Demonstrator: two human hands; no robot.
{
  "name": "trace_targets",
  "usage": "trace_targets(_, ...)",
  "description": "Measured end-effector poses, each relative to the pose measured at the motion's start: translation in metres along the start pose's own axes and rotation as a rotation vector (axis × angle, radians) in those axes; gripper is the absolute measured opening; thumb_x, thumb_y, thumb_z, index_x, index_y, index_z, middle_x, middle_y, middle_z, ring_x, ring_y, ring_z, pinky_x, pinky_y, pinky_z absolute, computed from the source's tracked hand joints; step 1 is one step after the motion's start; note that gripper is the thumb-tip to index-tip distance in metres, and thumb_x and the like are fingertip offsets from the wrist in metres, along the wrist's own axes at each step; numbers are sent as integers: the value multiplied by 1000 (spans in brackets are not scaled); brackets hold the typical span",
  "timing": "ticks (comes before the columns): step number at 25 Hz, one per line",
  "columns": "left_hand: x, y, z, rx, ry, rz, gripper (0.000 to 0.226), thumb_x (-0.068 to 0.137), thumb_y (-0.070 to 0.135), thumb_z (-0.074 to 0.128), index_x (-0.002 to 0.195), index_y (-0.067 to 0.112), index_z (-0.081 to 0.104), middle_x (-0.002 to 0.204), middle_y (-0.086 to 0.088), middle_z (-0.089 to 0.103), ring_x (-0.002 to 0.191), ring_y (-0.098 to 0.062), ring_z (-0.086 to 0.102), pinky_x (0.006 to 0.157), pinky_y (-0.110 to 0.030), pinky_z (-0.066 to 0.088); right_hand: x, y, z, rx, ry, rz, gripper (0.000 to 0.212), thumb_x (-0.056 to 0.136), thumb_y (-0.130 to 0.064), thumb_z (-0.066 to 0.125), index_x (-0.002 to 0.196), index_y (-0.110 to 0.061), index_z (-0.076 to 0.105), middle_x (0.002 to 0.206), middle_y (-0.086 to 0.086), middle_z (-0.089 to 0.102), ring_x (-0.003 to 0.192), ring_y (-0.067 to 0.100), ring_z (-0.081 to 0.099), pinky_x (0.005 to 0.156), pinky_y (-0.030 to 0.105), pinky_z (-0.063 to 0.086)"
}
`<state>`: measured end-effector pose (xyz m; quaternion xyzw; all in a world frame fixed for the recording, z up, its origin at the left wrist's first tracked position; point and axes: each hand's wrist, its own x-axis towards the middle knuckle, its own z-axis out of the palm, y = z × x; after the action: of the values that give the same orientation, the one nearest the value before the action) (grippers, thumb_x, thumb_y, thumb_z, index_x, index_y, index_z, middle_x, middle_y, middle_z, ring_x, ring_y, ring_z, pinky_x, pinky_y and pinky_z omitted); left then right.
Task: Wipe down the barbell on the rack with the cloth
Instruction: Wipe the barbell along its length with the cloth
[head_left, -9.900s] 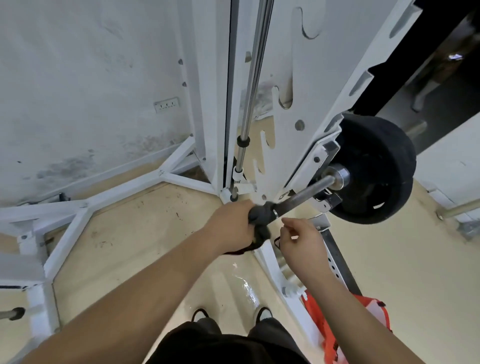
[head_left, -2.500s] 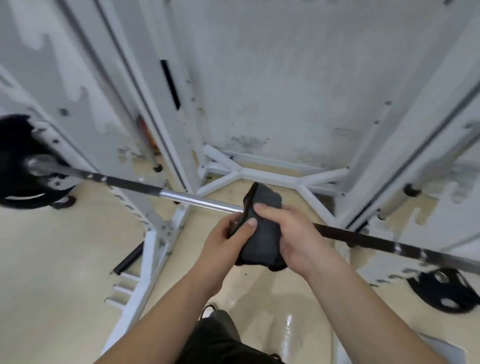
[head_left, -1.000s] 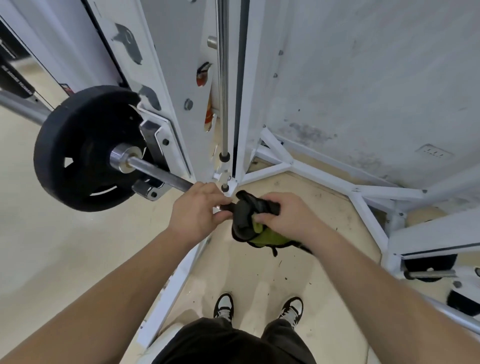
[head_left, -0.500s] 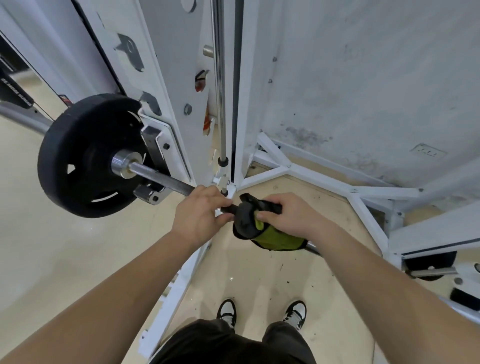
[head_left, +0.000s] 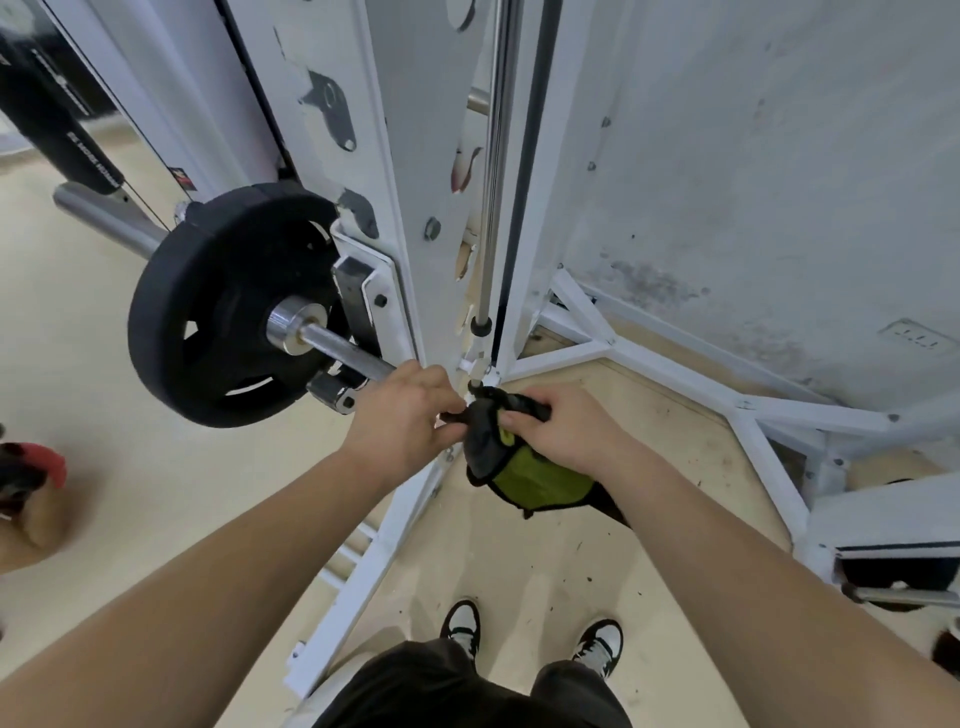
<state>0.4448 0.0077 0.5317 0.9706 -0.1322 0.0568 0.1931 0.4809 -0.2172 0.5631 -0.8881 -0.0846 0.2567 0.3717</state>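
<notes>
- While the left hand (head_left: 402, 415) is gripping the bare barbell (head_left: 348, 356) by the rack (head_left: 415, 156) upright, the right hand (head_left: 563, 431) is clutching the cloth (head_left: 535, 480), bunched over the bar just beside it.
- Mid-wipe, I'd say; next it's needing a firm slide along the shaft.
- Scuffed beige floor (head_left: 104, 493), stained wall (head_left: 753, 182) sitting behind.

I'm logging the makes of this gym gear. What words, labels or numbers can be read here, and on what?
No text reads clearly.
White lettering on the black post: too blurred to read.
Small sticker near its foot: too small to read.
On the weight plate: no lettering visible.
</notes>
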Motion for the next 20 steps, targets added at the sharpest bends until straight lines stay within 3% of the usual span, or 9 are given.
trace_targets(4,-4,-9,1,-34,18,38,21,78,40,87,95,29,81,90,11,68,83,-20,57,56,-35,50,-20,40,-42,-155,-158,107,33,92,-43,66,81,-12,67,69,3,64,65,18,60,65,32,46)
trace_targets(7,-4,-9,6,-43,69,35,20,78,42,85,94,31,82,87,12,69,82,-19,58,56,-34,49,-40,57,-62,-129,-228,282,42,94,-44,65,66,-14,59,58,-3,55,56,12,52,58,25,41)
trace_targets(10,-5,-10,9,-74,114,12,22,76,42,87,94,30,83,89,12,71,82,-20,60,60,-30,46,-16,39,-33,-147,-131,271,43,95,-44,62,64,-13,63,57,0,54,55,16,50,56,28,38)
trace_targets(13,-7,-11,13,-79,126,-7,17,77,31,91,92,31,83,88,12,71,83,-22,61,61,-28,46,9,7,6,46,-13,171,38,95,-42,62,75,-10,65,66,1,57,60,16,52,58,29,40)
trace_targets(16,-9,-11,15,-70,136,-27,19,76,27,91,92,31,83,90,13,72,84,-22,61,64,-28,45,-1,9,-4,3,-35,99,33,95,-41,62,79,-12,64,70,2,58,64,14,54,60,29,41)
trace_targets(20,-7,-5,11,-118,92,-59,23,78,35,88,99,26,83,96,9,72,89,-22,60,67,-38,54,-45,51,-45,-158,-72,203,33,95,-39,62,68,-21,59,64,0,58,62,16,54,60,31,40)
